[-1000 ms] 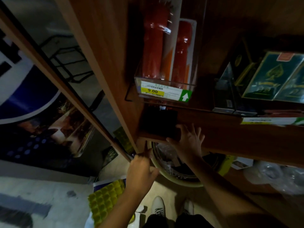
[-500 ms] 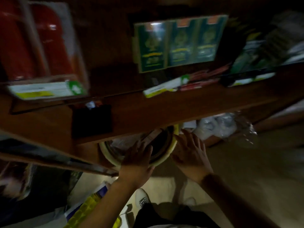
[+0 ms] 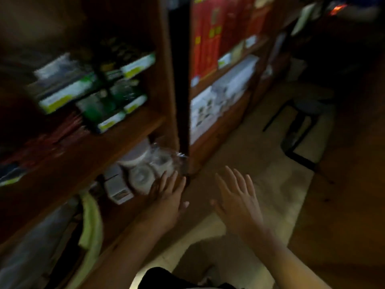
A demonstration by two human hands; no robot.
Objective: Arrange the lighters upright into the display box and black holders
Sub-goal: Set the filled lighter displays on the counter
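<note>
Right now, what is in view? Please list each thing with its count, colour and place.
shelves: two units, brown wood, left and centre
green boxes: several, blurred, left unit's upper shelf
red packs: several, right unit's upper shelf
white boxes: several, right unit, below the red packs
clear tubs: a few, whitish, left unit's low shelf
basin: one, yellow-green rim, lower left
stool: one, dark frame, floor at right
floor: pale, centre
left hand: open, empty, near the tubs
right hand: open, empty, above the floor
</note>
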